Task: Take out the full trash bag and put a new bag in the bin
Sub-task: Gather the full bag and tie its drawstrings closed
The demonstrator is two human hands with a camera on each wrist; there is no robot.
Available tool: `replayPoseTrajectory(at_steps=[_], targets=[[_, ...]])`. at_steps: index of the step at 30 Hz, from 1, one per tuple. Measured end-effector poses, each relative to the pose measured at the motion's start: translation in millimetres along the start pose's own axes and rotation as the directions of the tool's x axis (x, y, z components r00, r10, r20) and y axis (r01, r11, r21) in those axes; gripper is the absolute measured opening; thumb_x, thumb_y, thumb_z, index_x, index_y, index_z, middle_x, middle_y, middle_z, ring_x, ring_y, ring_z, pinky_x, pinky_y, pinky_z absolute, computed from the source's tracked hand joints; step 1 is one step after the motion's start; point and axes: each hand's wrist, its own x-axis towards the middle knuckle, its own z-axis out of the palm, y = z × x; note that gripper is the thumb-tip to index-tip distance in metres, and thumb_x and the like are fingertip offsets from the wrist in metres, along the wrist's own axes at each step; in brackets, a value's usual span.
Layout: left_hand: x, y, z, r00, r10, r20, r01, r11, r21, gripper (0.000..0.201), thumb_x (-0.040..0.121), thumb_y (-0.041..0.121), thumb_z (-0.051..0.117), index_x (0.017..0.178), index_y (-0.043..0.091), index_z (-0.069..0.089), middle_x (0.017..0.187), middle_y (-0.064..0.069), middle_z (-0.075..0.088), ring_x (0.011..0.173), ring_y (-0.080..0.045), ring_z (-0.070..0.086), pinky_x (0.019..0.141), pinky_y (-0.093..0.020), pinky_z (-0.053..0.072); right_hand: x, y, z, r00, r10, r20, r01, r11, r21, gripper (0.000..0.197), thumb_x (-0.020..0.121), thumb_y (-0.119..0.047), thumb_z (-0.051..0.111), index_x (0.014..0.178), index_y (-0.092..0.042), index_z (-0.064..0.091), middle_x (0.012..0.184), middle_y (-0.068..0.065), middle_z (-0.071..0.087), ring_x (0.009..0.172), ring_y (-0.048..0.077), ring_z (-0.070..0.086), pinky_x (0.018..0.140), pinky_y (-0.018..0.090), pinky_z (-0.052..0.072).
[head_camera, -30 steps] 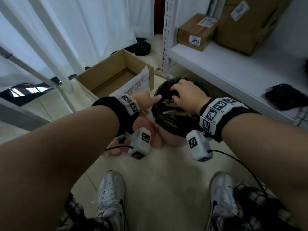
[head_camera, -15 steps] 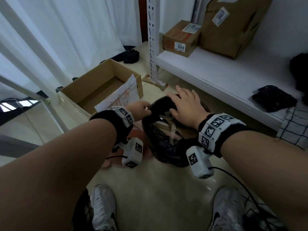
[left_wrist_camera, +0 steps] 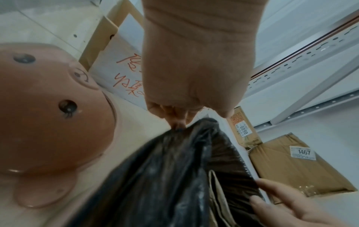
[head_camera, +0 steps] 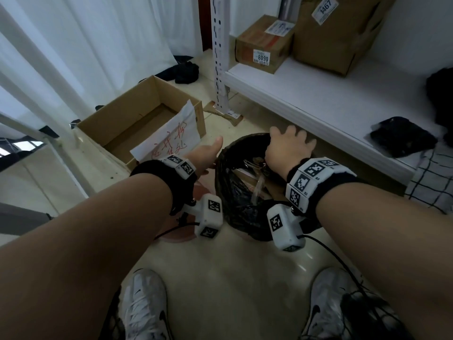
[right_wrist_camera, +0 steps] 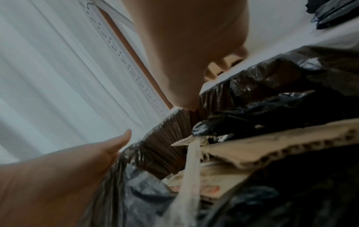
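Observation:
A black trash bag (head_camera: 235, 200) holding cardboard and clear plastic sits in a pink bin with a face on it (left_wrist_camera: 48, 122); only a pink edge of the bin (head_camera: 179, 238) shows in the head view. My left hand (head_camera: 206, 155) is at the bag's left rim, and its fingertips (left_wrist_camera: 177, 125) pinch the bag's edge (left_wrist_camera: 194, 138). My right hand (head_camera: 286, 148) grips the far right rim, fingers curled over the outside and thumb (right_wrist_camera: 186, 92) on the inside. The bag's mouth is stretched wide between both hands.
An open cardboard box (head_camera: 137, 123) with a paper sheet stands to the left of the bin. A white shelf (head_camera: 318, 101) to the right carries boxes and a folded black plastic item (head_camera: 402, 136). My shoes (head_camera: 144, 305) stand near the bin on the tiled floor.
Both hands have moved apart, from the middle of the bag's top to opposite sides of its rim. The bag's mouth now stands wider.

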Motion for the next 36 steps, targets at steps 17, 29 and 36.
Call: replayPoseTrajectory(at_steps=[17, 29, 36], targets=[[-5.5, -5.4, -51.8, 0.991, 0.06, -0.119, -0.039, 0.984, 0.172, 0.035, 0.084, 0.002, 0.05, 0.051, 0.012, 0.042, 0.05, -0.005, 0.046, 0.046, -0.016, 0.044, 0.048, -0.022, 0.038, 5.5, -41.0, -4.7, 0.822, -0.562, -0.088, 0.568, 0.803, 0.183, 0.053, 0.092, -0.011, 0.041, 0.144, -0.02, 0.032, 0.146, 0.008, 0.041, 0.134, 0.027, 0.039, 0.111, 0.045, 0.032], [7.2, 41.3, -17.9, 0.986, 0.163, -0.036, -0.101, 0.755, 0.648, 0.06, 0.092, 0.052, 0.046, 0.112, -0.002, 0.063, 0.094, -0.014, 0.06, 0.093, -0.027, 0.058, 0.074, -0.032, 0.04, 0.5, 6.7, 13.2, 0.987, 0.085, 0.134, -0.101, 0.989, 0.113, 0.064, 0.094, -0.046, 0.042, 0.146, -0.045, 0.004, 0.158, 0.013, -0.014, 0.142, 0.051, -0.002, 0.105, 0.076, 0.003], [-11.2, 32.7, -25.0, 0.871, 0.464, -0.161, -0.355, 0.821, 0.447, 0.018, 0.093, 0.019, 0.056, 0.1, 0.006, 0.066, 0.086, -0.003, 0.058, 0.081, -0.017, 0.055, 0.065, -0.022, 0.038, 9.3, 5.5, -2.2, 0.985, -0.173, 0.002, 0.168, 0.96, 0.225, 0.072, 0.093, -0.039, 0.048, 0.15, -0.031, 0.004, 0.16, 0.009, 0.005, 0.147, 0.034, 0.007, 0.113, 0.065, 0.005]])
